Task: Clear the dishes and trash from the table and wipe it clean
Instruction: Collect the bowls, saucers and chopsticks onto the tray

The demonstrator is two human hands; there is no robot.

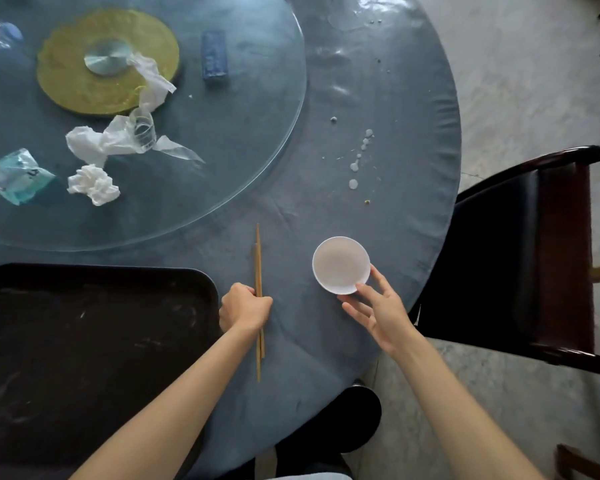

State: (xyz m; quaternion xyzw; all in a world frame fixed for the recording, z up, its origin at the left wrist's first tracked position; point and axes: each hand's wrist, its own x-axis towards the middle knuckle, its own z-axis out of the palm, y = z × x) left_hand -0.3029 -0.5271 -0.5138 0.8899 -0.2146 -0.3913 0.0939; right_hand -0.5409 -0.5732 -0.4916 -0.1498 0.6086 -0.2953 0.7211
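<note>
A round table with a blue cloth [378, 209] fills the view. My left hand [245, 308] grips a pair of wooden chopsticks [258, 261] that lie pointing away from me. My right hand [378, 311] pinches the near rim of a small white bowl [340, 265] with thumb and fingers. A black tray [94, 341] sits at the near left edge. On the glass turntable [243, 161] lie crumpled tissues [94, 183], clear plastic wrap with a plastic cup [142, 128], a teal packet [14, 176] and a folded blue cloth [215, 58].
White spilled drops [357, 161] and crumbs dot the cloth beyond the bowl. A gold mat with a metal hub [108, 60] sits mid-turntable. A dark wooden chair [534, 258] stands close at the right. More chair legs show at the far right edge.
</note>
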